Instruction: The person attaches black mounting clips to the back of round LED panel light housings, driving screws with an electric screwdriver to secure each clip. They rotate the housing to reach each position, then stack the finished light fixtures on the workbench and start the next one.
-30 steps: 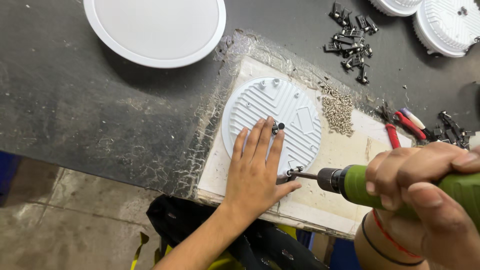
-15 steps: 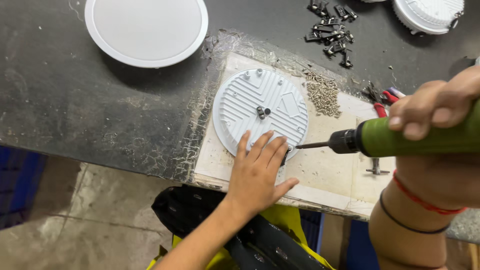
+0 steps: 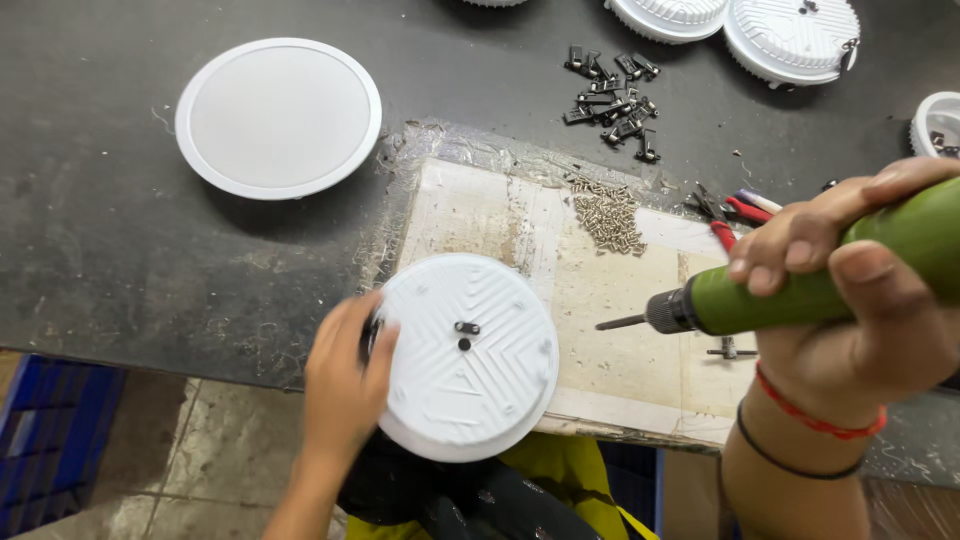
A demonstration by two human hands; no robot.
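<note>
Where scuffed, dark worktable (image 3: 120,260) over tiles (image 3: 210,470)

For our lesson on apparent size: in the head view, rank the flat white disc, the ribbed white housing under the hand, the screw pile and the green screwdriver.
1. Flat white disc and ribbed white housing: look alike, unranked.
2. Green screwdriver: nearer the camera, partly hidden, so unsure.
3. Screw pile.

Loose screws (image 3: 608,214) (beside red pliers (image 3: 722,217))
</note>
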